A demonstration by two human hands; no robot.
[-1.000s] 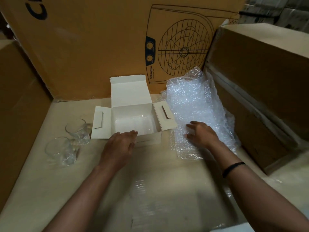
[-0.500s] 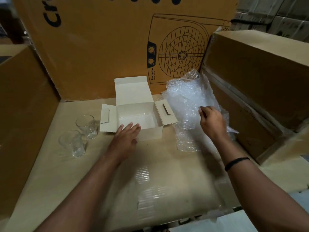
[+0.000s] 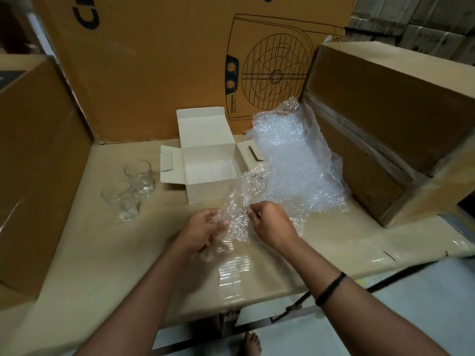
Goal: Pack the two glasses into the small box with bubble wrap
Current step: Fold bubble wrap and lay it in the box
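As my left hand point(image 3: 205, 228) and right hand point(image 3: 272, 227) each pinch an edge of the bubble wrap sheet point(image 3: 240, 214) near me, the near glass point(image 3: 122, 201) and far glass point(image 3: 140, 177) stand bare, left of the open small box point(image 3: 208, 192). Risk: a swinging sheet could topple either.

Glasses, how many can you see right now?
2. The far glass stands left of the small box; the near glass stands just in front of that one.
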